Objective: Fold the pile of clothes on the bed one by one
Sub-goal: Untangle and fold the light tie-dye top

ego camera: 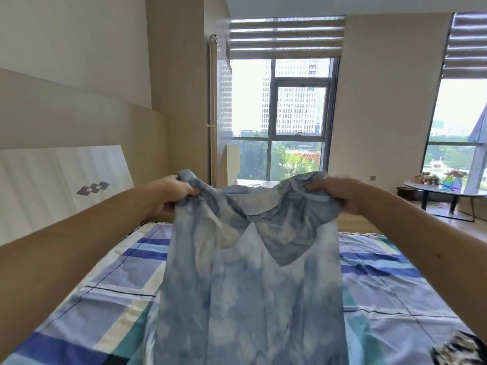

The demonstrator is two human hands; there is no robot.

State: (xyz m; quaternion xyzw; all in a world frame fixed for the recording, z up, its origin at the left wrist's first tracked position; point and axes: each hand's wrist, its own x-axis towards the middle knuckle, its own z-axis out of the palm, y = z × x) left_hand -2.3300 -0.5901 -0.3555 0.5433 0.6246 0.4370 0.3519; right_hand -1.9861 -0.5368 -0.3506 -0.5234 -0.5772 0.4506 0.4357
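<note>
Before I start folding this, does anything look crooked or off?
The blue garment sags between left hand and right hand; a darker flap droops over its front near the right.

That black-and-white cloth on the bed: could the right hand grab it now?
Probably not yet: the right hand grips the blue garment. Once freed, likely yes: the cloth lies uncovered on that side.

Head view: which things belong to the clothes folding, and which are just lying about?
Job: blue tie-dye garment, held up by left hand and right hand; black-and-white cloth; bed.
Lying about: round table, flowers on it, window blinds.
</note>
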